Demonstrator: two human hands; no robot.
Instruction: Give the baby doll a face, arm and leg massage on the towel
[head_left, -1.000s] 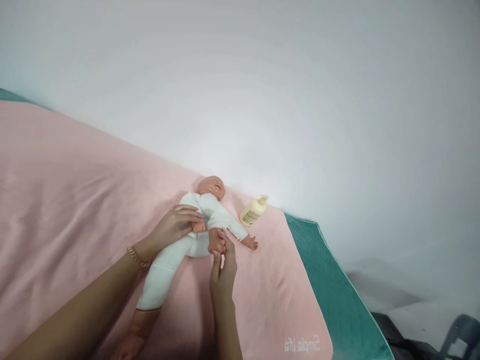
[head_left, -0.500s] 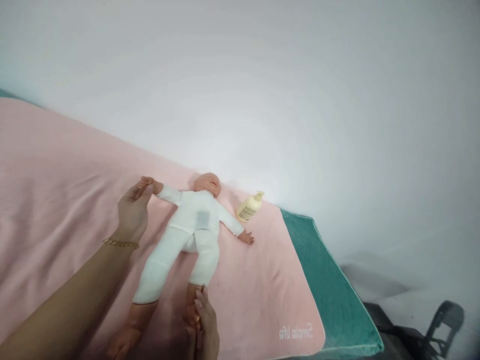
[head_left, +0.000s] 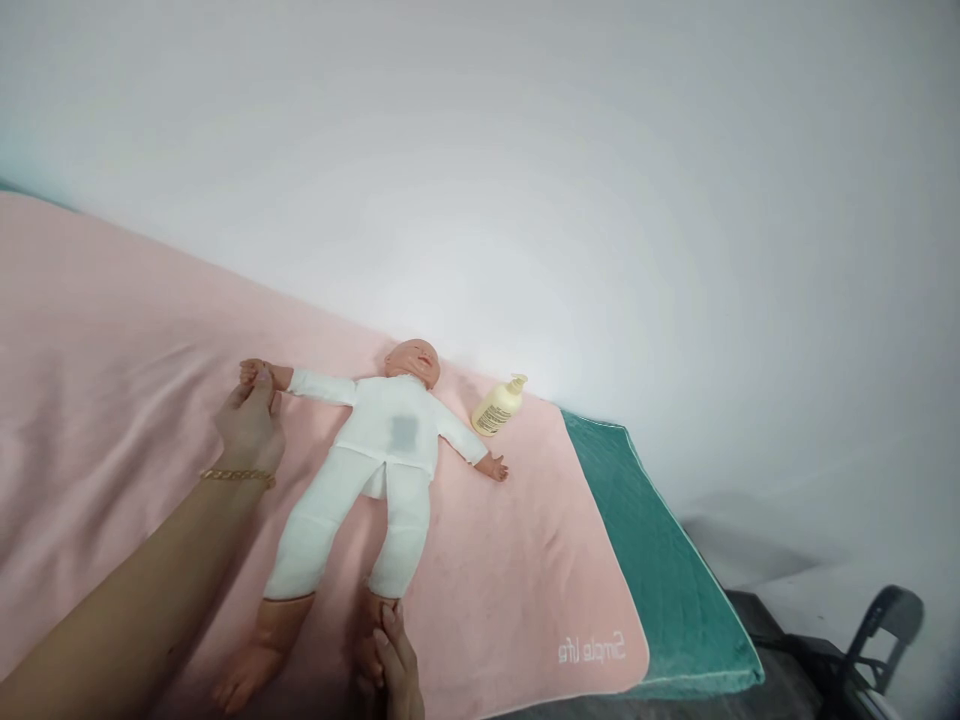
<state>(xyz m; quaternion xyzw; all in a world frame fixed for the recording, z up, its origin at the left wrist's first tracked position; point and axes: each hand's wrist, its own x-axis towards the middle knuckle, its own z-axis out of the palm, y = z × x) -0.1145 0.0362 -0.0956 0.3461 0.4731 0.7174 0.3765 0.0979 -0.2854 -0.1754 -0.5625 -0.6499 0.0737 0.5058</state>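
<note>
A baby doll [head_left: 386, 430] with a white cloth body lies on its back on a pink blanket [head_left: 525, 560], its head toward the wall. My left hand [head_left: 251, 420], with a gold chain bracelet at the wrist, is closed on the doll's hand at the end of its outstretched arm. Lower down, my right hand [head_left: 397, 660] grips the doll's foot on the right side of the view; part of that foot is hidden. The doll's other arm and other leg lie free on the blanket.
A pale yellow pump bottle [head_left: 496, 408] leans beside the doll's free arm. Green bedding [head_left: 660, 570] shows past the blanket's right edge. A white wall [head_left: 480, 180] stands behind. A dark folding chair [head_left: 885, 630] is at the lower right.
My left hand has moved left, drawing the doll's arm out straighter. My right hand has moved slightly down and left with the foot, and that leg looks straighter.
</note>
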